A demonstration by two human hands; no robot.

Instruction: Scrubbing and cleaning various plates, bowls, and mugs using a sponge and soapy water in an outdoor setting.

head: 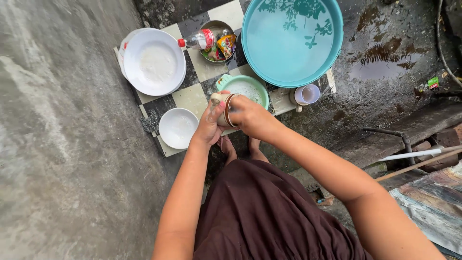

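Both hands (pixel 231 118) around cream mug (pixel 222 107)

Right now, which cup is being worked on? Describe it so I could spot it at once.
Start at the big turquoise basin of water, then drop to the small green bowl at its lower-left rim. Just below that, both hands, left hand and right hand, grip a beige cup with a brown band. The other cup, pale and standing alone right of the green bowl, is untouched.

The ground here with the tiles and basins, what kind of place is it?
Probably an outdoor washing-up spot in a yard. A big teal basin of water mirrors tree leaves, white bowls sit on checkered tiles, and the concrete ground has wet puddles.
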